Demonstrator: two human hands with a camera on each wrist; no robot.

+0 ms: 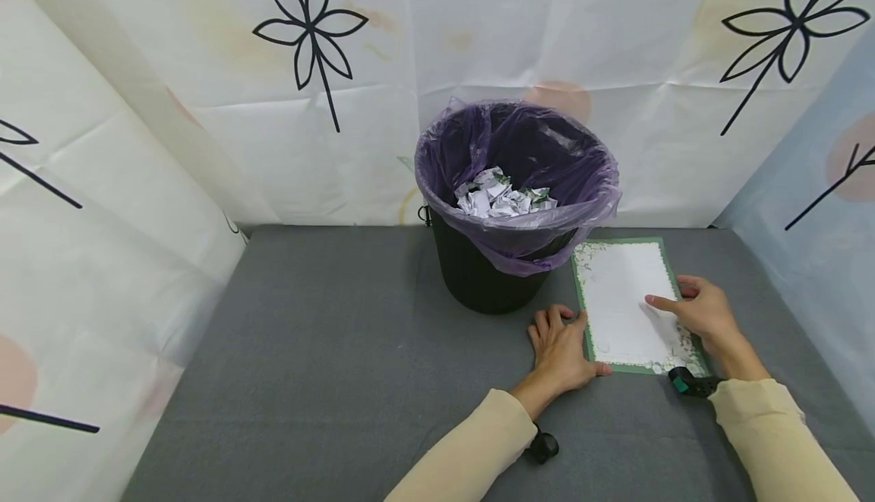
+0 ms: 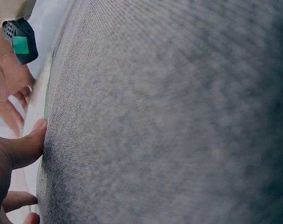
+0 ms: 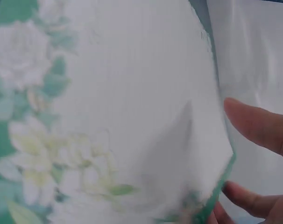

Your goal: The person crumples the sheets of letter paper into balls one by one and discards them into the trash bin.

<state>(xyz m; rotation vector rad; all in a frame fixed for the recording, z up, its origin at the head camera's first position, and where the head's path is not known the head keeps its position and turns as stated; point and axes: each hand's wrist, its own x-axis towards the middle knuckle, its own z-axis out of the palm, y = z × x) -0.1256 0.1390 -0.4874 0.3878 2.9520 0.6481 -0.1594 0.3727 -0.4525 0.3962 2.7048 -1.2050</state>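
A white sheet with a green flowered border (image 1: 618, 301) lies to the right of the bin; its edge is raised and bent in the right wrist view (image 3: 132, 93). My left hand (image 1: 560, 350) rests at its left side, thumb by the lower edge, fingers by the left edge; part of this hand (image 2: 17, 158) shows in the left wrist view. My right hand (image 1: 707, 320) is at the right edge, thumb reaching over the paper. Thumb and fingers of this hand (image 3: 258, 163) stand apart beside the bent edge, some fingertips partly hidden behind it.
A black bin with a purple liner (image 1: 516, 240) stands left of the sheet, close to its upper left corner. Crumpled papers (image 1: 502, 197) lie inside it. Grey cloth (image 1: 328, 350) covers the table. Patterned white curtains (image 1: 383, 160) rise behind and at the sides.
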